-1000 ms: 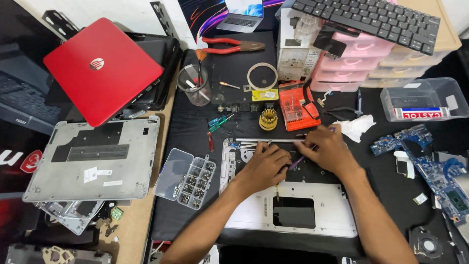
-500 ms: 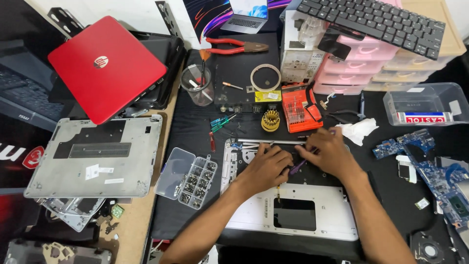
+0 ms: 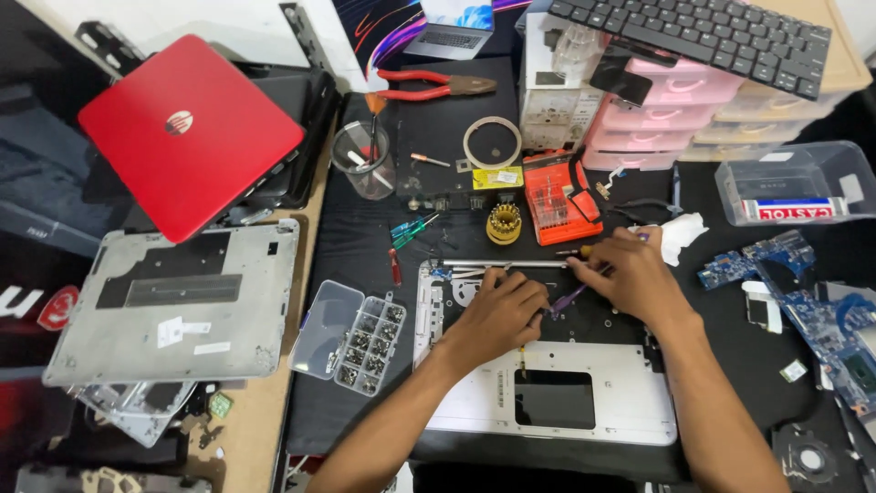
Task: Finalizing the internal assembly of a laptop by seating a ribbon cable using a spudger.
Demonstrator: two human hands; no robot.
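A black mat [image 3: 474, 365] covers the workbench, its surface dull and slightly grained, strewn with parts. At the left lies a flat grey laptop base cover [image 3: 173, 306], matt metal with a dark rectangular cut-out, and above it a glossy red laptop lid [image 3: 187, 132] set at an angle. Before the person sits the opened laptop chassis [image 3: 547, 383], a silver palm-rest frame with a rectangular touchpad opening and a dark inner bay. Stacked pink and clear plastic drawers [image 3: 675, 100] stand at the back under a black keyboard [image 3: 703, 36]. Beside the chassis, to its left, rests a clear compartmented screw box [image 3: 351, 338], lid open, holding small metal screws. An orange bit case [image 3: 558, 196] lies just beyond the chassis, near a round brass-coloured bit holder [image 3: 504, 222].

The left hand [image 3: 497, 315] rests on the chassis's upper bay, fingers curled down and pressed against the parts inside; whether they pinch anything cannot be told. The right hand [image 3: 634, 274] lies at the chassis's top edge, fingers closed around a slim purple-handled screwdriver [image 3: 570, 299] whose shaft slants towards the left hand.
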